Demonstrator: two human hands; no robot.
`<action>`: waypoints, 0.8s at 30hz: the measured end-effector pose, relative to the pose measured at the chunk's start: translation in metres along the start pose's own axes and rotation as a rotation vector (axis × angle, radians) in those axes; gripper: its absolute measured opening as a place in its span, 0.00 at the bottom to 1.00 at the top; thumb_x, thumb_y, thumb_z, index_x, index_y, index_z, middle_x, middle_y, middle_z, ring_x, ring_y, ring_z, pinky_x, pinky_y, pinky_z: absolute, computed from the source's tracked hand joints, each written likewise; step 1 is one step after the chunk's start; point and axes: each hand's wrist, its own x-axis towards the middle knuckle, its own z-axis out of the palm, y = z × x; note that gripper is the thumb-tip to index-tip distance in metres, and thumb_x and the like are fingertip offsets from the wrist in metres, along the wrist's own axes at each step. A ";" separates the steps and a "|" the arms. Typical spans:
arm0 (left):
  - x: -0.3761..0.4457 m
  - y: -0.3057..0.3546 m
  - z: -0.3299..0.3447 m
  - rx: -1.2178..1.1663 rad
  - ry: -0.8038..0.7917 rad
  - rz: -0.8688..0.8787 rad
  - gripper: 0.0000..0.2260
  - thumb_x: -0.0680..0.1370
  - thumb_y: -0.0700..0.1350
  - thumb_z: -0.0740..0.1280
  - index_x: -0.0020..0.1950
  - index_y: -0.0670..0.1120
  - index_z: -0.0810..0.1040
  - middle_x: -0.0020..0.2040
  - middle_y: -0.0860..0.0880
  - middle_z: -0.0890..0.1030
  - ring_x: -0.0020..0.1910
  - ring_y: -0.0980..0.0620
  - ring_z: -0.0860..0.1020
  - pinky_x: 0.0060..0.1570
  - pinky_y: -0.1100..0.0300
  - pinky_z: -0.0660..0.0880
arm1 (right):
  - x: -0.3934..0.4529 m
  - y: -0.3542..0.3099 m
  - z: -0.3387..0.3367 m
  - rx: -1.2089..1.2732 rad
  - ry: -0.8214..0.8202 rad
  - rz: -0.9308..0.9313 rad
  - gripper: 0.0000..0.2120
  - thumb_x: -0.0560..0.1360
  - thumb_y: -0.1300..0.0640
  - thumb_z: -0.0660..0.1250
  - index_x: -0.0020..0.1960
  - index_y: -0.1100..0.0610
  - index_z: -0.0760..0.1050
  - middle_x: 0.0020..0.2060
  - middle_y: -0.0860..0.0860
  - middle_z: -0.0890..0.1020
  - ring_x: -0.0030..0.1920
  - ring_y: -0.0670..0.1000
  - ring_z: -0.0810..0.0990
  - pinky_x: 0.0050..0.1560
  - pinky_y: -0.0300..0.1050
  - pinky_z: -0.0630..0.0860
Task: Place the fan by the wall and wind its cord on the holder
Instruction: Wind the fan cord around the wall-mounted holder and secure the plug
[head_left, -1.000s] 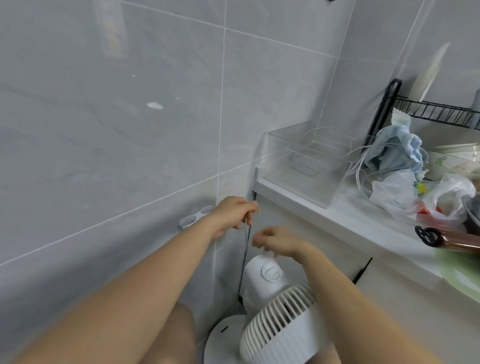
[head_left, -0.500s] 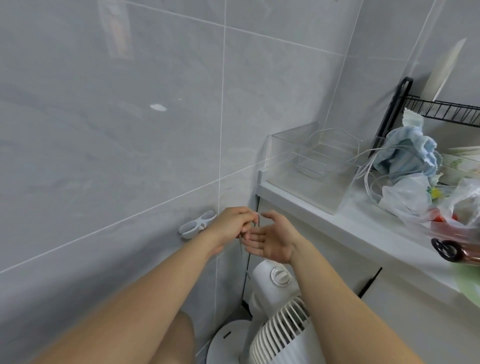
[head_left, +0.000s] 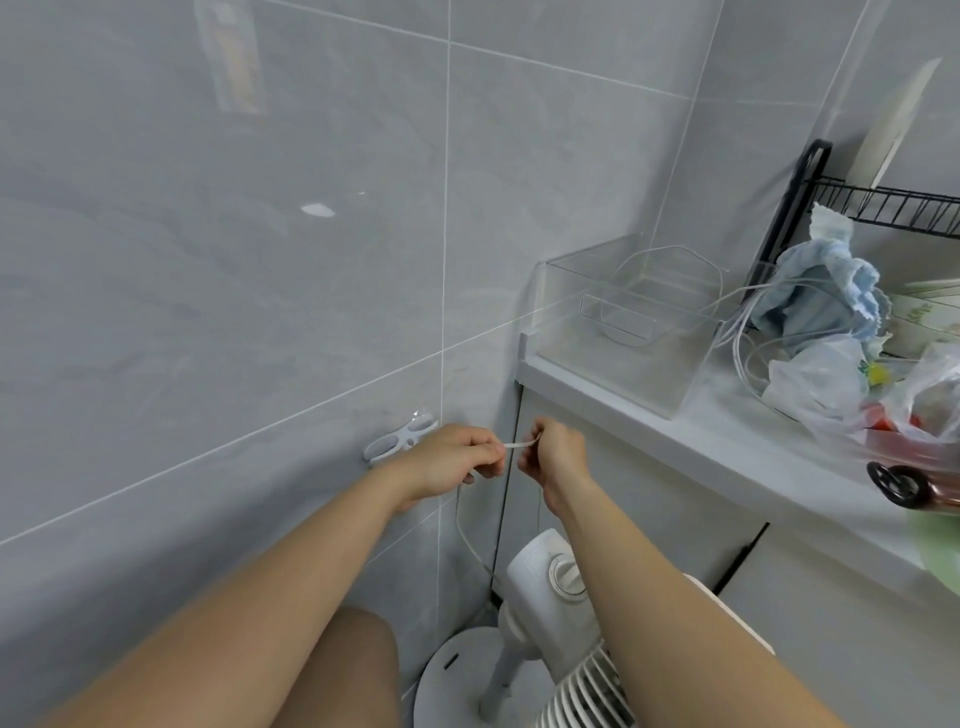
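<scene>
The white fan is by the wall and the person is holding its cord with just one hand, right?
Not quite. The fan is by the wall, but both hands hold the cord: the left hand and the right hand pinch it between them, as the head view shows.

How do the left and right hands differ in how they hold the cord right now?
The left hand sits by the white wall-mounted cord holder, knuckles up; the right hand is nearer the cabinet, slightly higher. Slack of the thin white cord loops down below the left, not the right. Both pinch the cord.
</scene>
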 end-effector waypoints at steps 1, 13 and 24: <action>0.000 -0.001 0.002 0.003 0.016 -0.003 0.12 0.83 0.45 0.63 0.44 0.48 0.83 0.46 0.51 0.85 0.50 0.55 0.81 0.54 0.57 0.75 | 0.000 0.000 -0.003 -0.087 -0.026 -0.034 0.08 0.74 0.65 0.59 0.36 0.60 0.72 0.30 0.57 0.73 0.26 0.53 0.70 0.30 0.44 0.72; 0.009 0.011 0.008 -0.552 0.201 0.009 0.19 0.83 0.43 0.60 0.31 0.47 0.72 0.44 0.45 0.82 0.38 0.48 0.82 0.37 0.57 0.72 | -0.067 -0.007 -0.062 -1.699 -0.443 -0.152 0.49 0.61 0.27 0.74 0.74 0.51 0.67 0.66 0.52 0.78 0.63 0.58 0.78 0.62 0.55 0.76; 0.014 0.037 0.043 -0.489 0.125 0.036 0.18 0.83 0.43 0.65 0.34 0.41 0.73 0.36 0.48 0.84 0.54 0.42 0.86 0.61 0.48 0.79 | -0.073 0.017 -0.062 -1.752 -0.313 -0.179 0.43 0.65 0.41 0.81 0.72 0.56 0.66 0.68 0.57 0.75 0.66 0.60 0.76 0.61 0.54 0.75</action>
